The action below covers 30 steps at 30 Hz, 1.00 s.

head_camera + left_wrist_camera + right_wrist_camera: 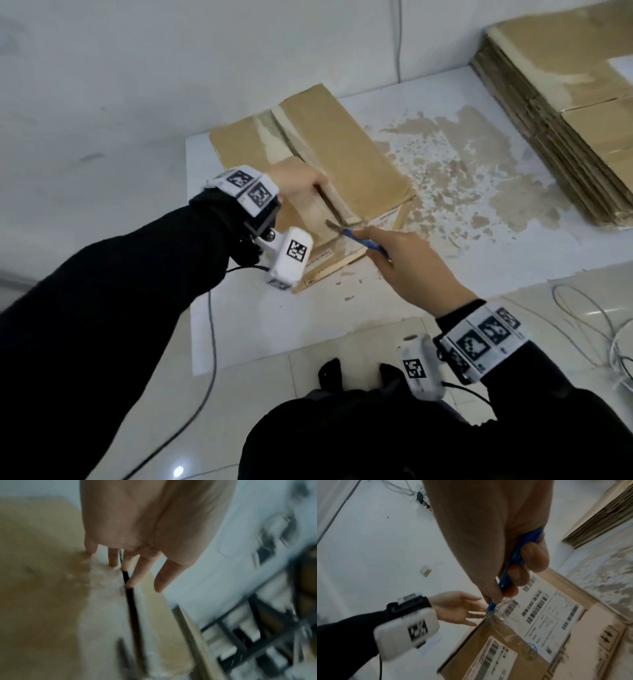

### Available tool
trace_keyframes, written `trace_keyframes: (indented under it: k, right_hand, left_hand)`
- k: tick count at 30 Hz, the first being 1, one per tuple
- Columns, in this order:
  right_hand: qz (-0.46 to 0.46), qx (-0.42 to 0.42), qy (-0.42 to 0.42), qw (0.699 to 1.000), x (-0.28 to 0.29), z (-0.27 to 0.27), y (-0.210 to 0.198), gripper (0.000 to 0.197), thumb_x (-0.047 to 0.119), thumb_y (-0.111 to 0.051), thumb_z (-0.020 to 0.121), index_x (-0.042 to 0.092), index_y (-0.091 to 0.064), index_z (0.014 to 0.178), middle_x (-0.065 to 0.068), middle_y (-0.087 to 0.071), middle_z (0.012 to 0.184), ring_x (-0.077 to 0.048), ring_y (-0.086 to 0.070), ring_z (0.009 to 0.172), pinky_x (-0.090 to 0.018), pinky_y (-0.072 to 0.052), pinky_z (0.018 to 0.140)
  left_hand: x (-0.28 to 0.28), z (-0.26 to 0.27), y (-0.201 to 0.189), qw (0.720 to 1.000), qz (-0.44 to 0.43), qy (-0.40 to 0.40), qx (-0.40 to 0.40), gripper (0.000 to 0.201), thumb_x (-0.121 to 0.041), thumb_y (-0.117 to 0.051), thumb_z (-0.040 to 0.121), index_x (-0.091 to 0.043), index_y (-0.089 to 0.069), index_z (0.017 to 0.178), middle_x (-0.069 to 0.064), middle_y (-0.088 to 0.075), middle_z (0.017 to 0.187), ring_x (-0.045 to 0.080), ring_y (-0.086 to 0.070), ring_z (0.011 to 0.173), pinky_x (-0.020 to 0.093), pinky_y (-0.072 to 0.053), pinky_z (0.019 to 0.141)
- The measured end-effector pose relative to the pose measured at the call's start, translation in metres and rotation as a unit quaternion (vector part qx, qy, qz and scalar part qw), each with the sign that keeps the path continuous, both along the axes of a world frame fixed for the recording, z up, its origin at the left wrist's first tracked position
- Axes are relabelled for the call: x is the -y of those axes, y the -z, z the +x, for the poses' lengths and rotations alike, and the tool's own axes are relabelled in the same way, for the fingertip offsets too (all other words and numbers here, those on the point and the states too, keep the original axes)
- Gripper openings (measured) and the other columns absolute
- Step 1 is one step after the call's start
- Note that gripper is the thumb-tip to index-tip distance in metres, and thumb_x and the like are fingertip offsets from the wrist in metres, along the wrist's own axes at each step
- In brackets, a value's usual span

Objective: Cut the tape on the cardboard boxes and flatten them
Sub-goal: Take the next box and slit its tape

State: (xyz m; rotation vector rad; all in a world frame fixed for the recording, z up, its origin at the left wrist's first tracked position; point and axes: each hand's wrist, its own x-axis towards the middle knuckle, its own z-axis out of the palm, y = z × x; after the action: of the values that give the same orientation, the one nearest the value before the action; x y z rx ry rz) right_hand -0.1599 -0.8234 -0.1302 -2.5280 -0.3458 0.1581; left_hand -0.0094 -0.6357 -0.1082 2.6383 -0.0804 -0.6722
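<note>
A cardboard box (318, 164) is being kept on a white table (260, 315), toward its far-left part, w/ its top flaps facing up and a dark seam gap (131, 601) running along the middle. The left hand (296, 180) is being laid on the top of the box near the seam; fingers (113, 557) are being held straight and spread, tips touching the cardboard, nothing gripped. In the right wrist view the same hand is seen palm-open just beside the box's upper edge.

A blue-handled cutter (363, 240) is being gripped by the right hand (407, 263), fingers (534, 557) curled round the handle. The blade end is being held at the near end of the seam, at the top edge of the box's front face, where clear tape (503, 604) is seen over the corner. Whether the blade is actually touching the tape can't be told; the tip is hidden by glare & blur.

White shipping labels (547, 616) w/ barcodes are being shown on the front face. A stack of flattened cardboard (565, 113) is lying at the table's far-right part, well apart from the box. Brown torn-paper patches (455, 164) are stuck to the tabletop btwn box and stack. Cables (589, 329) are lying on the tiled floor at right. The left wrist view is blurred.
</note>
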Motion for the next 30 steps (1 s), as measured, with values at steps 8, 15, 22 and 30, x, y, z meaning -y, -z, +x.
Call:
trace_keyframes:
  k: [8,15,22,30]
  right_hand:
    - [-0.021,0.026,-0.018,0.999,0.008,-0.006,-0.001,0.032,0.005,-0.047,0.091,0.015,-0.055,0.120,0.004,-0.035,0.054,-0.011,-0.033,0.047,-0.030,-0.027,0.046]
    - [-0.130,0.033,-0.026,0.991,0.017,0.005,-0.010,0.043,-0.004,-0.041,0.090,0.014,-0.043,0.130,-0.001,-0.038,0.063,-0.018,-0.033,0.051,-0.029,-0.019,0.043]
    - [0.133,-0.017,-0.032,0.990,0.110,0.013,-0.029,0.019,0.018,-0.044,0.099,0.019,-0.056,0.114,0.004,-0.066,0.077,-0.007,-0.049,0.049,-0.021,-0.040,0.049]
    - [0.169,0.042,0.151,0.973,0.145,0.117,-0.023,0.026,0.017,-0.033,0.101,0.006,-0.057,0.106,0.001,-0.047,0.070,-0.017,-0.043,0.058,-0.027,-0.032,0.052]
  left_hand:
    - [0.026,-0.011,0.024,0.929,-0.188,-0.315,0.044,0.042,-0.040,-0.078,0.073,-0.005,-0.070,0.095,0.003,-0.065,0.091,0.013,-0.059,0.076,0.016,-0.044,0.055]
    - [0.024,-0.020,0.029,0.911,-0.223,-0.338,0.079,0.022,-0.028,-0.078,0.074,-0.024,-0.061,0.061,-0.001,-0.064,0.079,0.022,-0.060,0.089,0.037,-0.048,0.094]
    - [0.054,-0.030,0.008,0.960,-0.081,-0.238,0.120,0.043,-0.042,-0.075,0.078,-0.018,-0.040,0.072,0.001,-0.047,0.087,0.021,-0.046,0.088,0.030,-0.037,0.067]
    - [0.045,-0.025,-0.033,0.995,0.097,-0.006,0.010,0.045,-0.026,-0.074,0.081,-0.014,-0.049,0.117,0.003,-0.053,0.107,0.025,-0.053,0.099,0.029,-0.039,0.081]
